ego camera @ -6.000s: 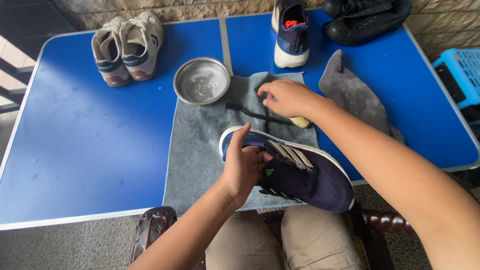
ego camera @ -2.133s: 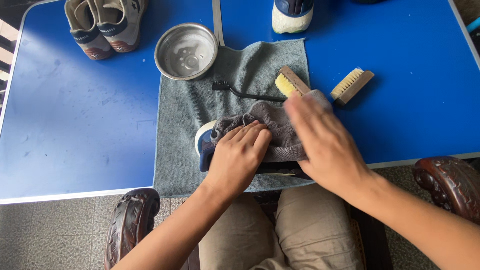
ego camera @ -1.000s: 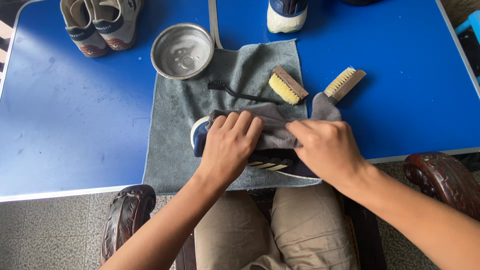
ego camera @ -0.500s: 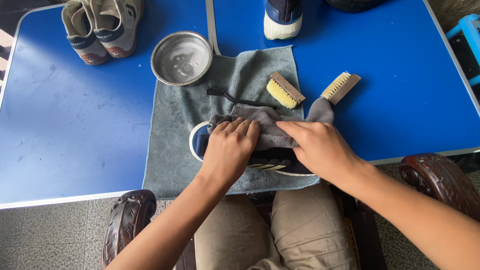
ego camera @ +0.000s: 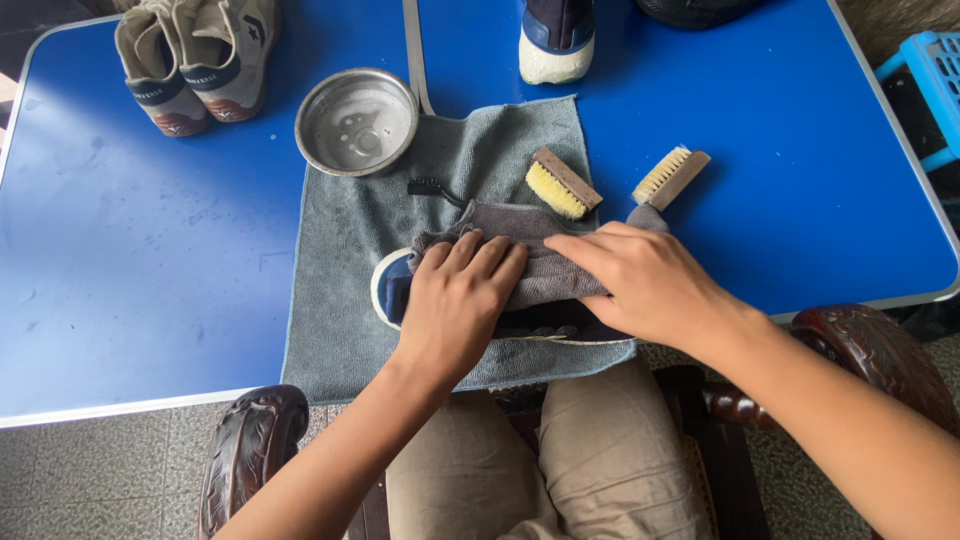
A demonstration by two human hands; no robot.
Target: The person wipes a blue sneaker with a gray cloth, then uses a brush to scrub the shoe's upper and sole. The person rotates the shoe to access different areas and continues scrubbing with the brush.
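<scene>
Two hands press a small grey cloth [ego camera: 545, 262] over a dark blue shoe [ego camera: 395, 290] that lies on its side near the table's front edge, on a larger grey towel [ego camera: 340, 260]. The left hand [ego camera: 455, 300] lies flat with fingers spread over the toe end, pinning cloth and shoe together; the right hand [ego camera: 650, 280] lies palm down on the heel end, fingers straight and flat on the cloth, closed round nothing. As I judge it, wiping goes best if the left hand keeps the shoe from rolling while the right draws the cloth along the upper in short strokes, turning to a fresh fold as it soils.

Just beyond the hands lie two wooden brushes with yellow bristles, a short block brush [ego camera: 560, 183] on the towel and a handled brush [ego camera: 672, 176] on the bare blue table [ego camera: 150, 270] beside it. A metal bowl [ego camera: 357, 120] sits at the towel's far left corner, and a pair of beige sneakers [ego camera: 195, 60] stands at the table's far left corner.

Most of the shoe is hidden under cloth and hands; only its white-rimmed toe and a strip of sole show. A thin black tool [ego camera: 428, 187] disappears under the cloth, so its kind is unclear. Another blue shoe [ego camera: 557, 40] at the far edge is cut off by the frame.
</scene>
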